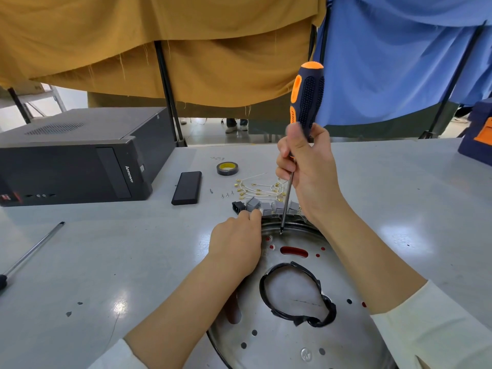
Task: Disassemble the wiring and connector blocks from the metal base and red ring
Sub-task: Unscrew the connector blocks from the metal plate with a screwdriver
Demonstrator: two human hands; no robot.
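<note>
The right hand point(306, 169) grips an orange-and-black screwdriver point(306, 102) upright, fingers curled round its lower handle — tip on a screw at the metal base's point(287, 339) far rim. The left hand point(235, 243) pinches a grey connector block point(253, 204) there. Loose white wires point(255, 187) lie on the counter point(106, 262) just beyond.

Your two bare hands, left hand point(235, 246) and right hand point(308, 171), no gloves, rings or watch, forearms uncovered, cream-white long sleeves point(431, 328) pushed back toward your elbows, soft plain fabric, no visible markings
</note>
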